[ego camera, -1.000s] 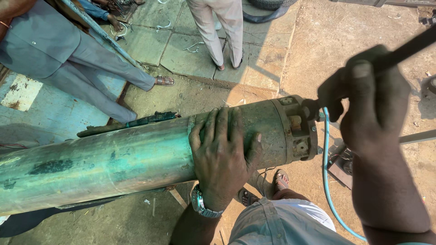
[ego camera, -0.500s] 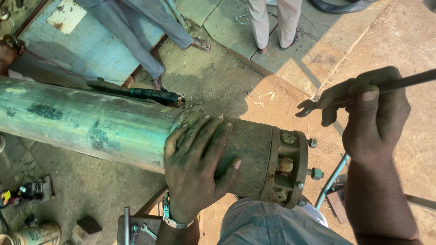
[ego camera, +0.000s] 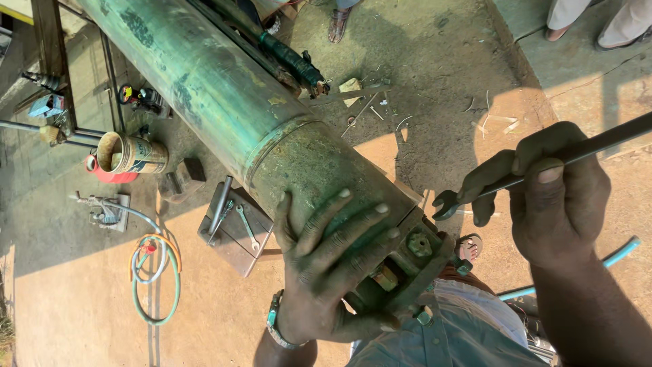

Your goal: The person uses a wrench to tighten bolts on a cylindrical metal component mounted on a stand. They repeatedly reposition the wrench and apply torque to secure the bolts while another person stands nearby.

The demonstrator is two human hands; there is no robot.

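A long green, corroded metal cylinder (ego camera: 224, 102) runs from the upper left down to a bolted flange end (ego camera: 418, 255) near my lap. My left hand (ego camera: 333, 265) lies flat on the cylinder just before the flange, fingers spread, a watch on the wrist. My right hand (ego camera: 553, 197) is closed around a dark open-ended spanner (ego camera: 516, 180). The spanner's jaw hangs in the air to the right of the flange, apart from it. Nuts and studs stick out of the flange face.
A tin can (ego camera: 132, 153) over a red container, a coiled hose (ego camera: 156, 275) and a metal plate with a small spanner (ego camera: 248, 228) lie on the ground at left. A blue hose (ego camera: 611, 258) runs at right. Other people's feet (ego camera: 337, 24) stand at the top.
My view has swung, so the cylinder now runs diagonally. My left hand stays on it near the flange. My right hand keeps hold of the spanner off to the right.
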